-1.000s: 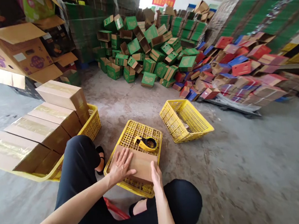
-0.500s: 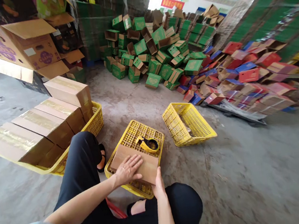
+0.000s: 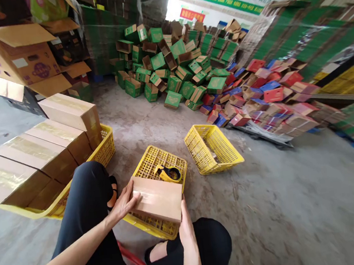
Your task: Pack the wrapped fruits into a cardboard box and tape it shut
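Observation:
A brown cardboard box (image 3: 159,197) with clear tape along its top is held between my two hands, over an upturned yellow plastic crate (image 3: 142,164). My left hand (image 3: 124,202) grips the box's left end, its thumb on top. On the right end my right hand (image 3: 184,222) presses flat along the side, its fingers partly hidden. Just beyond the box, a yellow and black tape dispenser (image 3: 168,173) lies on the crate.
To the left, a yellow crate (image 3: 109,143) holds several taped cardboard boxes (image 3: 30,148). Another yellow basket (image 3: 214,147) sits tilted on the floor ahead. Farther off are heaps of green cartons (image 3: 173,98) and red and blue cartons (image 3: 274,94). Large open cartons (image 3: 25,52) stand at upper left.
My left hand has slid from the top of the box to its left end. The box now sits slightly raised and turned between both hands. The view has swung right.

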`<state>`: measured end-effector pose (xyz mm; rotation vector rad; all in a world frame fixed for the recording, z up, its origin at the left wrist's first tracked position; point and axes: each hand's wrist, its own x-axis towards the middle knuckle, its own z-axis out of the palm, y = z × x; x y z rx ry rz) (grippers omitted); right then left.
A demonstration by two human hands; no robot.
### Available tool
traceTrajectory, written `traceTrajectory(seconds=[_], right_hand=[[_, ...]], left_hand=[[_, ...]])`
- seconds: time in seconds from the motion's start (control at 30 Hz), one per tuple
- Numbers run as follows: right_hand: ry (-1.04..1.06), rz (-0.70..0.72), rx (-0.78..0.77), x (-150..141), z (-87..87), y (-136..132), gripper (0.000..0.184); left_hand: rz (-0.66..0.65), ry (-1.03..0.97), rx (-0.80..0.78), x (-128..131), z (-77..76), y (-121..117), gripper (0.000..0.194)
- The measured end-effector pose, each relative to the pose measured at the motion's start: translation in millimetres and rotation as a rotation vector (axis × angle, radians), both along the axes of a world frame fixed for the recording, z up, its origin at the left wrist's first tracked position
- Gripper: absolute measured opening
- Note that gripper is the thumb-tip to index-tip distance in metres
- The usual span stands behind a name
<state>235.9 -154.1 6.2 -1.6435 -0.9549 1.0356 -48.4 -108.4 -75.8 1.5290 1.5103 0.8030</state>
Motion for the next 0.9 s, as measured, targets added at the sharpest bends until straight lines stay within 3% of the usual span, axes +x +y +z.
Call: traceTrajectory(seconds=[0.07,0.13,0.2,0.27,0.33,0.43,0.5,0.57,0.63,0.73,0.9], right_hand=[[-0.166,0.043,-0.067,-1.6,28.7,-4.6,0.076],[-0.443,0.082,-0.032,-5.8,53.7,-13.5,0.080],[-0.667,0.161,0.046,-14.9,67.4,-24.6,0.077],[-0.829,0.172,0.170,-29.2,67.4,-33.7,0.073],[-0.942,0.117,0.306,-47.3,58.4,-37.6,0.067],[-1.008,0.145,0.403,-76.2,44.8,-33.8,0.060],[-1.005,0.233,0.454,-91.8,41.6,-28.0,0.056],[-1.000,0.294,0.516,-100.0,42.0,-22.7,0.056],[-0.993,0.327,0.566,-98.3,43.7,-19.7,0.060],[-0.950,0.410,0.594,-80.2,47.8,-19.0,0.063],[-0.886,0.605,0.612,-48.8,64.9,-12.1,0.055]], left_hand=[[0.010,-0.052,-0.046,9.6,-0.2,-0.1,0.084],[0.001,-0.081,-0.069,22.9,-3.0,0.6,0.079],[-0.038,-0.086,-0.059,35.4,-5.9,1.8,0.075],[-0.090,-0.070,-0.027,42.9,-4.1,3.3,0.072],[-0.166,-0.057,0.023,43.6,7.3,4.1,0.069],[-0.302,-0.119,0.157,34.0,44.4,2.2,0.061],[-0.301,-0.158,0.258,24.6,75.0,-1.4,0.060],[-0.288,-0.110,0.335,15.4,100.8,-5.7,0.067],[-0.355,-0.026,0.415,7.6,116.2,-9.5,0.072],[-0.442,0.090,0.513,0.1,120.9,-10.6,0.078],[-0.463,0.098,0.602,-4.4,111.3,2.6,0.087]])
